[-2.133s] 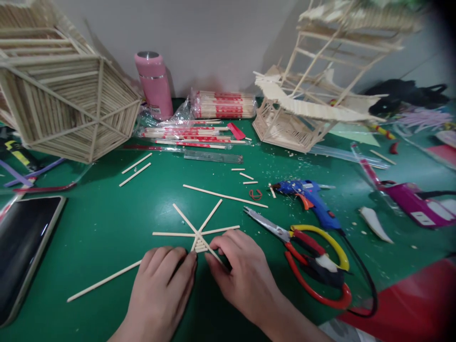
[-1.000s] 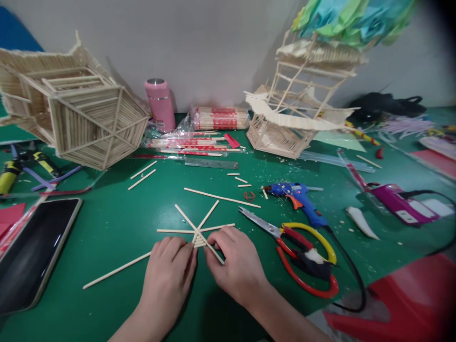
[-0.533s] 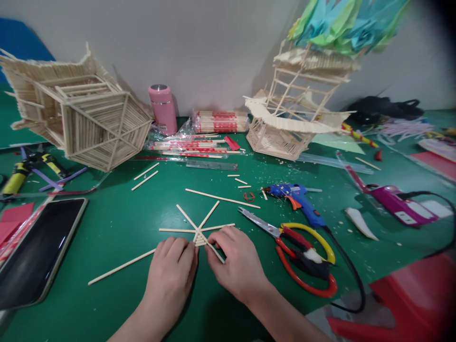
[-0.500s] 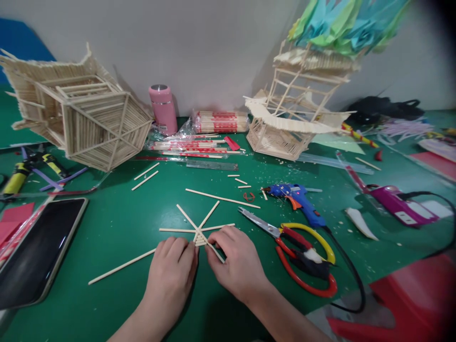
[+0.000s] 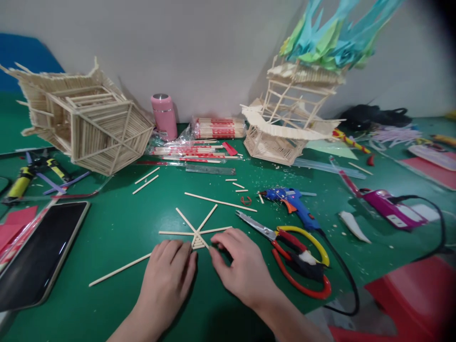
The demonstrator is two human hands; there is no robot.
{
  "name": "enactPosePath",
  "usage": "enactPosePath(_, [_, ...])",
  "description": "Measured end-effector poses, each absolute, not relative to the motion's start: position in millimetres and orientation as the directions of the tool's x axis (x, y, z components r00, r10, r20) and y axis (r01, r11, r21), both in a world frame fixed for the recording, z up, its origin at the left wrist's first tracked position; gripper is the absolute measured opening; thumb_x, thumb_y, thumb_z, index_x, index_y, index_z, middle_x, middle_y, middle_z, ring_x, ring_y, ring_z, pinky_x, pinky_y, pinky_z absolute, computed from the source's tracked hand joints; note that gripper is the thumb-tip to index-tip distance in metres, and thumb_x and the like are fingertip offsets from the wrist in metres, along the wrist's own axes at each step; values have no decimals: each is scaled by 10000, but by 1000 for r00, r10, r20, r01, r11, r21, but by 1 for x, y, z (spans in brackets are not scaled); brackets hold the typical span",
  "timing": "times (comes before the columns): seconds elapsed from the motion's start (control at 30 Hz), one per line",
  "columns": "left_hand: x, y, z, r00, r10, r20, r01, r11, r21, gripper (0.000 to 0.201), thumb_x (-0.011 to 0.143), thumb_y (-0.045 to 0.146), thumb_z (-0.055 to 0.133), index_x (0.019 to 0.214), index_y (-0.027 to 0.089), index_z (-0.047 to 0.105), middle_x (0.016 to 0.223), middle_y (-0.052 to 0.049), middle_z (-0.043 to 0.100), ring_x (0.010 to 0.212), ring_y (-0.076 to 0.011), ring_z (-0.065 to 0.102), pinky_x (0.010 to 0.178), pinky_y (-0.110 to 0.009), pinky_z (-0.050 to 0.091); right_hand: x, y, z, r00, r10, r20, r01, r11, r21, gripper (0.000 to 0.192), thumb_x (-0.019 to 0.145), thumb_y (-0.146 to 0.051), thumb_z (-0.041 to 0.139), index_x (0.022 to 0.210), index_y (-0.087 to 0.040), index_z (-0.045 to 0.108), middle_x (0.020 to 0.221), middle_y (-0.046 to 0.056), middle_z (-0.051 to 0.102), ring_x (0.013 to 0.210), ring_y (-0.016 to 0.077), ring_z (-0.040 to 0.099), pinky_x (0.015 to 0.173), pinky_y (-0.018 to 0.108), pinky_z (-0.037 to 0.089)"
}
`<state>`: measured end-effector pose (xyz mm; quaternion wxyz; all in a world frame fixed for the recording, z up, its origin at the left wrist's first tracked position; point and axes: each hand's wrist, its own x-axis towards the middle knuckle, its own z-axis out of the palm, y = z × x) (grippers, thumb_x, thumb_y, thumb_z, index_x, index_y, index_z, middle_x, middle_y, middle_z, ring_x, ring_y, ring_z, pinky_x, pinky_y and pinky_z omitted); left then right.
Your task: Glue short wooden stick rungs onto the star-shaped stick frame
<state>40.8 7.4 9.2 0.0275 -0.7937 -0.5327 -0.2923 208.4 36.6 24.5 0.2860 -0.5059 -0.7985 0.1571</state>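
Note:
A star-shaped frame of thin wooden sticks lies flat on the green table, with short sticks laid as rungs in its lower wedge. My left hand is closed over the frame's lower-left leg, fingers together and pointing down; its fingers hide that leg's end. A longer loose stick runs out from beneath this hand to the left. My right hand rests beside the lower-right leg, thumb and fingers apart with nothing between them. Right of it lie the red-and-yellow-handled scissors, and beyond them a blue glue gun.
Two stick-built models, a hexagonal one and one with a paper top, stand behind. Between them are a pink flask and bundled sticks. A phone lies left; a purple power strip lies right.
My right fingers have loosened from the frame's lower-right leg and spread apart. My left hand stays at the lower-left leg. The whole view has shifted slightly.

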Motion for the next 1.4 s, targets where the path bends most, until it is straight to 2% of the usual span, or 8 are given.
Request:
enactPosePath(0.1, [31, 4, 15, 240, 820, 520, 859, -428, 279, 122, 865, 171, 450, 920, 136, 553, 796, -65, 578, 721, -180, 527, 645, -319, 438, 234, 45, 36, -231, 908, 349, 755, 394, -525, 78, 832, -233, 481, 854, -192, 543, 699, 12, 571, 648, 143, 540, 614, 247, 420])
enactPosePath(0.33, [10, -11, 16, 197, 810, 553, 881, -393, 262, 135, 868, 218, 454, 924, 151, 557, 830, -61, 586, 760, -178, 547, 678, -310, 438, 293, 80, 59, -129, 927, 352, 873, 275, -402, 247, 865, -337, 465, 652, -227, 405, 520, -59, 424, 433, 108, 391, 464, 240, 304])
enactPosePath(0.53, [5, -15, 16, 231, 830, 507, 868, -412, 278, 115, 857, 191, 475, 912, 165, 573, 845, -49, 583, 778, -160, 553, 709, -279, 431, 273, 104, 59, -329, 904, 274, 856, 408, -317, 45, 832, -187, 492, 797, -208, 512, 729, 4, 604, 653, 149, 550, 593, 249, 395])
enactPosePath(0.73, [1, -19, 18, 220, 845, 487, 876, -391, 282, 124, 861, 216, 473, 905, 166, 577, 821, -41, 591, 762, -160, 556, 717, -288, 427, 236, 120, 58, -532, 831, 161, 784, 556, -276, 122, 785, -99, 511, 857, -190, 549, 829, 47, 646, 775, 191, 569, 675, 292, 419])
enactPosePath(0.97, [-18, -15, 19, 248, 853, 459, 959, -283, 6, 231, 866, 263, 443, 972, 132, 601, 844, -90, 609, 786, -227, 552, 667, -344, 408, 224, 95, 61, -531, 835, 148, 756, 545, -362, 76, 807, -150, 502, 823, -202, 555, 763, 9, 641, 693, 164, 579, 617, 272, 428])
enactPosePath(1.1, [-25, -9, 15, 327, 870, 368, 945, -301, -128, 302, 881, 171, 328, 905, 135, 627, 861, -107, 639, 823, -269, 567, 706, -414, 387, 231, 78, 59, -464, 867, 185, 755, 495, -429, 89, 830, -194, 472, 823, -207, 559, 738, -2, 632, 657, 142, 587, 592, 249, 445])
enactPosePath(1.3, [-27, -6, 11, 347, 848, 400, 937, -326, -121, 311, 878, 136, 292, 849, 159, 601, 802, -74, 648, 740, -231, 591, 709, -407, 393, 255, 65, 57, -353, 911, 214, 749, 412, -518, 98, 835, -241, 482, 848, -208, 573, 769, 11, 644, 661, 142, 600, 598, 245, 471])
enactPosePath(1.4, [-16, -6, 23, 331, 819, 469, 927, -375, 0, 240, 888, 173, 332, 884, 161, 572, 808, -61, 638, 697, -188, 606, 677, -342, 439, 255, 55, 57, -285, 939, 193, 690, 341, -639, 80, 833, -252, 505, 839, -218, 578, 727, -5, 628, 607, 122, 577, 560, 214, 465])
